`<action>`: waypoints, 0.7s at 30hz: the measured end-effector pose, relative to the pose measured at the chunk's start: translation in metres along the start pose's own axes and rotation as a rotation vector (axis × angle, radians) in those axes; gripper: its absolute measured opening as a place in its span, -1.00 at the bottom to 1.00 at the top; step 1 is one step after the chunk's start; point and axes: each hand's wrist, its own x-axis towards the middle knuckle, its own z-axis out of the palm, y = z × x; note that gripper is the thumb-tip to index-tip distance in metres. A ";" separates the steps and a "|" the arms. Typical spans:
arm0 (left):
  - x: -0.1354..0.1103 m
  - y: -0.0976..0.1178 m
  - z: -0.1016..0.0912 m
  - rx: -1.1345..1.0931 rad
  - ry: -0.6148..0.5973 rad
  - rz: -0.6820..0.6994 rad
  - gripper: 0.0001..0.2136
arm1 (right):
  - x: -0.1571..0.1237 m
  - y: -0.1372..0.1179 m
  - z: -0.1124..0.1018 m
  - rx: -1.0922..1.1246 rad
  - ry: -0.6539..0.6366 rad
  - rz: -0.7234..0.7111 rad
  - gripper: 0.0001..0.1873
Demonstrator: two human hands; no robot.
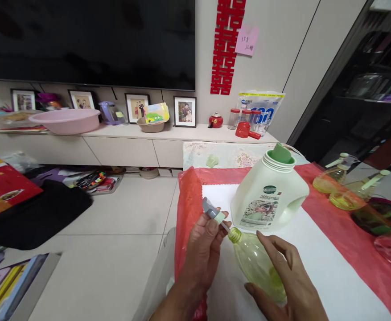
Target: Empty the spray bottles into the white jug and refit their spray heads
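Under a large dark screen (88, 40), a long low cabinet (121, 149) carries a pink basin (66, 121) and framed photos, pushed back against the wall and well apart from the work. Closer in, a white sheet (322, 258) lies over a red covering (332, 200), perhaps to catch drips. The pale green bottle (253, 258) is tilted over this sheet, its threaded neck pointing toward the person's left; whether its base rests on the sheet cannot be told. The right hand (290, 267) is curved widely around the bottle's body, thumb on one side and fingers on the other, a grip that probably steadies it while leaving the neck free. The left hand (203, 238) is closed in a pinch on a grey pump head (211, 208) by its collar, so that the thin tube (226, 227) hangs clear and slants to the bottle's mouth; whether its tip is inside is unclear. Just beyond the bottle, the big detergent jug (265, 194) stands upright, with a green piece (281, 153) at its mouth, likely set there to be within reach.
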 end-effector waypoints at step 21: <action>-0.012 -0.023 0.002 -0.041 -0.161 -0.030 -0.69 | -0.006 -0.005 0.011 -0.016 0.154 -0.003 -0.27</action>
